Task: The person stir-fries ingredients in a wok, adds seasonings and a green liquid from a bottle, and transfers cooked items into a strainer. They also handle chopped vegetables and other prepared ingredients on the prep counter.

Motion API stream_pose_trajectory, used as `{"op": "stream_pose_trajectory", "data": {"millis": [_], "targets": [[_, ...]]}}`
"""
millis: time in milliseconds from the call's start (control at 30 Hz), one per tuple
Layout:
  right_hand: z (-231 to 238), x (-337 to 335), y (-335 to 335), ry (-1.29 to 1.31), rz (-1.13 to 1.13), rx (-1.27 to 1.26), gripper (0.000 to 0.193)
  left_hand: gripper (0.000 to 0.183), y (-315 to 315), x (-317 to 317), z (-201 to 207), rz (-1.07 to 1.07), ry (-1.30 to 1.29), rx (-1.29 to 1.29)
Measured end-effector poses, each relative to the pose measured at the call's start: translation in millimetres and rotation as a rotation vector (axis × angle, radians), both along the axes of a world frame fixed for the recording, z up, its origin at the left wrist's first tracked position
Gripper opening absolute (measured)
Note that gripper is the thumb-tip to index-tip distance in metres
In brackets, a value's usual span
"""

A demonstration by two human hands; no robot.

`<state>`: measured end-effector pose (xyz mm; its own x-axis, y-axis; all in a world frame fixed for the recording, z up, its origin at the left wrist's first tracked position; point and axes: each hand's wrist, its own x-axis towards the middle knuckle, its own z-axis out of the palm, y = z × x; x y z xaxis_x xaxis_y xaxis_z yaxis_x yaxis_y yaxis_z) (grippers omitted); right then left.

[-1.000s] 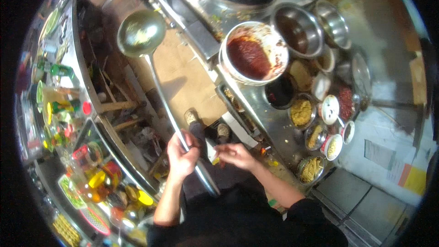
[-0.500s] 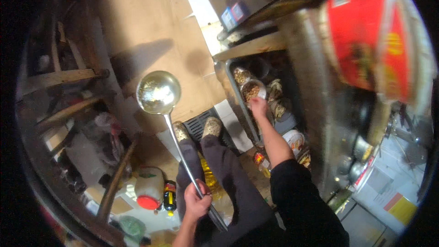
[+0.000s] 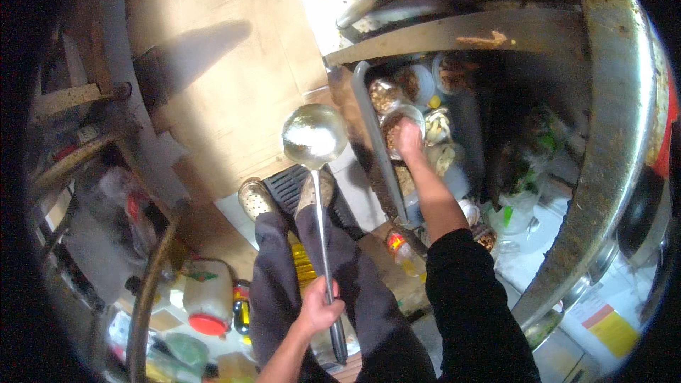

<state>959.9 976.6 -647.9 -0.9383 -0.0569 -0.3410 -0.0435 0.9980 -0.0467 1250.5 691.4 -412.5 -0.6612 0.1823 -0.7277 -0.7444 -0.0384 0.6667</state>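
Note:
My left hand (image 3: 320, 309) is closed round the long handle of a big metal ladle (image 3: 314, 136). The ladle's shiny round bowl points away from me, above my shoes. On the right, my right hand (image 3: 409, 139) reaches into a round tub (image 3: 391, 118) of small brown pieces. Its fingers look drawn together and are partly hidden; what they hold cannot be made out. Beside that tub, in a grey bin (image 3: 364, 92), stand another tub of light brown pieces (image 3: 385, 94) and pale sliced pieces (image 3: 438, 125).
A metal counter edge (image 3: 603, 170) curves along the right. Below it are bags with greens (image 3: 528, 184). A bottle (image 3: 404, 254) stands near my right knee. At left are a jar with a red lid (image 3: 208, 298), a dark bottle (image 3: 242, 308) and a wooden-framed rack (image 3: 159, 276).
My right hand has gone from the tub's near edge down into the tub. The ladle's bowl has swung right, and its handle is now more upright in the picture. The view has shifted too.

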Motion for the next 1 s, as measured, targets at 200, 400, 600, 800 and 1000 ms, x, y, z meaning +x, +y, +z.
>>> {"op": "stream_pose_trajectory", "data": {"millis": [200,400,600,800,1000], "targets": [[20,10,-8,0.259,-0.507,-0.608,0.021,0.020,9,-1,-15,-0.021,0.027,-0.017],[121,-3,-92,-0.156,-0.613,-0.977,0.024,0.021,10,-11,-22,-0.060,0.034,-0.031],[68,-39,-105,0.102,-0.227,-0.619,0.020,0.021,9,-17,-35,-0.137,0.051,-0.004],[49,-36,-94,0.204,-0.159,-0.601,0.013,0.021,10,-19,-37,-0.131,0.058,-0.005],[107,-16,-112,-0.148,-0.494,-0.936,0.015,0.022,10,-20,-41,-0.129,0.068,-0.030]]}}
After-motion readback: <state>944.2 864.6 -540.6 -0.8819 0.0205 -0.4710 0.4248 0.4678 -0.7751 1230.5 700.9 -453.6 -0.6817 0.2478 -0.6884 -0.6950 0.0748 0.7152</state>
